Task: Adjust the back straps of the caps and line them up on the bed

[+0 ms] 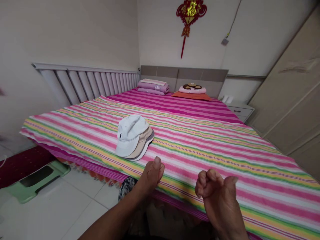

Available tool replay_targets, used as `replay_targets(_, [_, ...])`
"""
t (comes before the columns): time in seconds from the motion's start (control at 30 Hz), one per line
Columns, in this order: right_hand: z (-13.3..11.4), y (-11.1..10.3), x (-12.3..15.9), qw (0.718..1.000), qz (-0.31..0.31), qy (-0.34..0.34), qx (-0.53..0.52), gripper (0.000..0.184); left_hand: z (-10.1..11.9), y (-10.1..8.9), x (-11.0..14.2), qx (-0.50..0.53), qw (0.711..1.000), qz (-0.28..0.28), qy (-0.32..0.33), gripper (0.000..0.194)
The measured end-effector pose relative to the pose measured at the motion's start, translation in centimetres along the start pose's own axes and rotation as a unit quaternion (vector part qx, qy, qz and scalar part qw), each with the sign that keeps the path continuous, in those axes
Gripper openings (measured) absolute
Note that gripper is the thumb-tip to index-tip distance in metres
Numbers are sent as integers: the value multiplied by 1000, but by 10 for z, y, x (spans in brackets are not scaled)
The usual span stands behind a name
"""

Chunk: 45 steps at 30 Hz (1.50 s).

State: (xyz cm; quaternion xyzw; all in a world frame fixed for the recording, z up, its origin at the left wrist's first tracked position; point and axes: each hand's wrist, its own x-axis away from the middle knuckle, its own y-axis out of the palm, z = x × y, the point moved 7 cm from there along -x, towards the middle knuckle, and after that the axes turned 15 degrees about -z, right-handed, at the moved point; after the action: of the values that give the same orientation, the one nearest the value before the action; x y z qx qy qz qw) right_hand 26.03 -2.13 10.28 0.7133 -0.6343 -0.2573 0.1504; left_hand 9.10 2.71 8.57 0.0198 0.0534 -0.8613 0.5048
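A stack of baseball caps (132,128) lies near the front edge of the bed, the top one white with a small dark logo. Beneath it the brims of beige, grey and white caps stick out. My left hand (151,175) hovers just in front of the stack, apart from it, thumb up and fingers loosely bent, with nothing seen in it. Farther right, my right hand (218,191) is turned palm up over the bed's edge. Its fingers are half curled, the thumb stands apart, and the palm holds nothing.
A striped sheet (200,143) covers the bed. Folded purple bedding (153,87) and a pink pile (192,89) lie by the headboard (202,75). A green stool (37,183) stands on the floor at left. A nightstand (241,111) and wardrobe (290,90) are on the right.
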Motion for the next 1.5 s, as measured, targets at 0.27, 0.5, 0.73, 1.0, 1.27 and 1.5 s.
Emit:
replay_targets(0.27, [17,5,-3,988,-68,37,135,46,-16,-19,1,41,998,54,-11,56])
replay_targets(0.5, [95,-11,-1,923,-186,193,278,24,-95,-109,41,376,850,361,-78,14])
replay_targets(0.73, [123,-27,4,916,-172,220,287,25,-117,-151,51,399,806,426,-102,6])
replay_targets(1.0, [141,-45,11,924,-155,231,263,35,-119,-174,47,380,789,474,-89,11])
replay_targets(1.27, [155,-50,19,919,-159,264,246,38,-121,-186,49,393,792,445,-142,19])
replay_targets(1.5, [161,-55,21,918,-153,271,245,40,-90,-192,31,408,823,394,-36,11])
